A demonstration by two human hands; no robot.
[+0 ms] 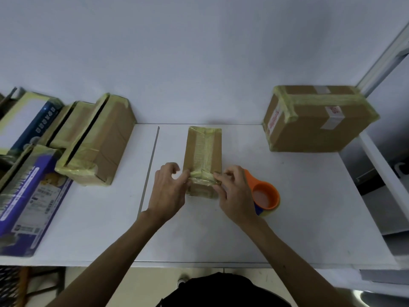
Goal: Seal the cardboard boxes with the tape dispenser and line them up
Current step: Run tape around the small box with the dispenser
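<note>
— On the surface (221, 235), the large box (316, 120) sits taped at the back right. Our small box (203, 149) lies in the centre, with the tape dispenser (265, 196) just right of it.

— Our left hand (168, 191) and right hand (234, 196) pinch the tape (202, 175) at its near edge. If we fold it unevenly, it may wrinkle and lift.

Small box (203, 156) at centre of frame on the table (287, 218), left hand (169, 191) and right hand (234, 193) at its lower end, tape dispenser (264, 196) just right, large box (314, 120) upper right, cluster of boxes (97, 140) at left.
</note>
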